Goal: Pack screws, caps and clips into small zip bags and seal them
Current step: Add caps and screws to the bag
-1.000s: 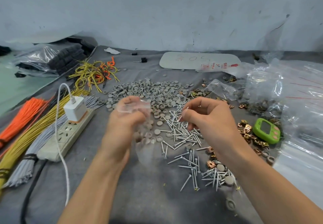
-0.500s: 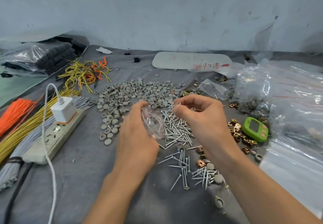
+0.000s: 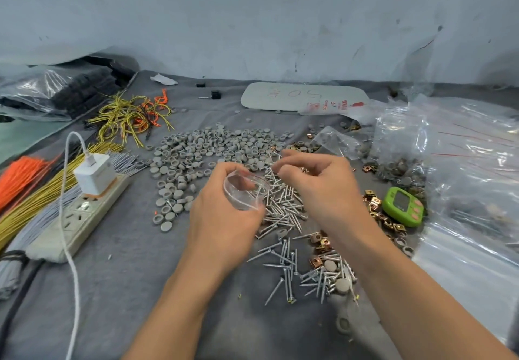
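One small zip bag (image 3: 243, 192) is in hand, pinched at its rim by the left hand (image 3: 224, 219), with thumb and fingers curled round the clear plastic so that the mouth gapes upward. The bag sits just above the near edge of the screws (image 3: 283, 209). Little or nothing can be made out inside it.

The right hand (image 3: 320, 185) hovers just beside the mouth, its fingers curled and its tips pinched together. A few screws are judged to be held there, though the tips are too small for certainty.

Step in hand: filling, judged to be early. Sealing is not yet begun.

Next move, as judged: the pinch is to be brought over the mouth and released, point down, so that the plastic is not snagged. The mouth must be kept spread by the left hand. Caps and clips are then to be added, and the zip pressed shut along its whole length.

Counts:
- Hands: two.
- Small bags in hand: one.
- Screws: dozens, in two loose heaps; not countable singly.
- Caps (image 3: 213, 149): grey, well over a hundred, spread beyond the hands.
- Clips (image 3: 375, 205): copper-coloured, some dozens, scattered to the right.
- Large bags (image 3: 463, 163): several, overlapping; number unclear.
- Green counter (image 3: 403, 206): one.
- Power strip (image 3: 70, 219): one, at left.
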`<action>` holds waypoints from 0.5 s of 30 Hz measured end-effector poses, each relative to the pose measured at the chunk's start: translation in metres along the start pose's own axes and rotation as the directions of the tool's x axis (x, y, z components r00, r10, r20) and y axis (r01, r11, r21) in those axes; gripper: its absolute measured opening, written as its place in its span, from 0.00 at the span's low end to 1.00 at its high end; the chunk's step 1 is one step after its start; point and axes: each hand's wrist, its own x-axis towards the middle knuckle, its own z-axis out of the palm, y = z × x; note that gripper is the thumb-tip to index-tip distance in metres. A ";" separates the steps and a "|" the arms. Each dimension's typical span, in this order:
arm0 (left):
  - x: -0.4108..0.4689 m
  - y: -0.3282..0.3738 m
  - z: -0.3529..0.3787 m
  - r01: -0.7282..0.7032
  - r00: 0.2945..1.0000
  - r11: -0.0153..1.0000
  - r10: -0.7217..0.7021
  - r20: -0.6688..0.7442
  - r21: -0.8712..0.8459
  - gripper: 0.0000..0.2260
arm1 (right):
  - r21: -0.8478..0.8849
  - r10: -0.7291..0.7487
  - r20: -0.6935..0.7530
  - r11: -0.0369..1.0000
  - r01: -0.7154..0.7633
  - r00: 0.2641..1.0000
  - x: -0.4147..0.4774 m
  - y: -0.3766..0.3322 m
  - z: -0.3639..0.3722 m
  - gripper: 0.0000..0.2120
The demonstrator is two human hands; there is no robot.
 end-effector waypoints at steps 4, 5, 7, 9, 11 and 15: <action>0.005 0.001 -0.006 0.034 0.991 0.989 -0.051 -0.121 -0.142 0.16 | -0.699 0.088 0.189 0.712 0.071 0.978 0.002 0.012 -0.017 0.06; 0.006 0.001 -0.009 0.030 0.984 0.986 -0.058 -0.171 -0.162 0.16 | -0.780 0.122 0.257 0.612 0.131 0.959 0.000 0.016 -0.015 0.05; 0.005 0.002 -0.014 0.006 0.960 0.987 -0.052 -0.277 -0.163 0.18 | -0.841 0.172 0.317 0.506 0.192 0.933 -0.006 0.021 -0.007 0.06; 0.004 0.001 -0.019 -0.029 0.935 0.996 -0.003 -0.355 -0.084 0.21 | -0.855 0.161 0.329 0.469 0.221 0.931 -0.009 0.023 -0.002 0.11; 0.003 -0.001 -0.020 -0.025 0.944 0.995 0.054 -0.325 0.092 0.22 | -0.866 0.138 0.375 0.404 0.293 0.917 -0.010 0.026 0.000 0.16; 0.000 -0.012 -0.010 0.008 0.995 0.935 -0.044 0.093 0.355 0.18 | -0.883 0.115 0.379 0.340 0.323 0.918 -0.010 0.023 0.000 0.16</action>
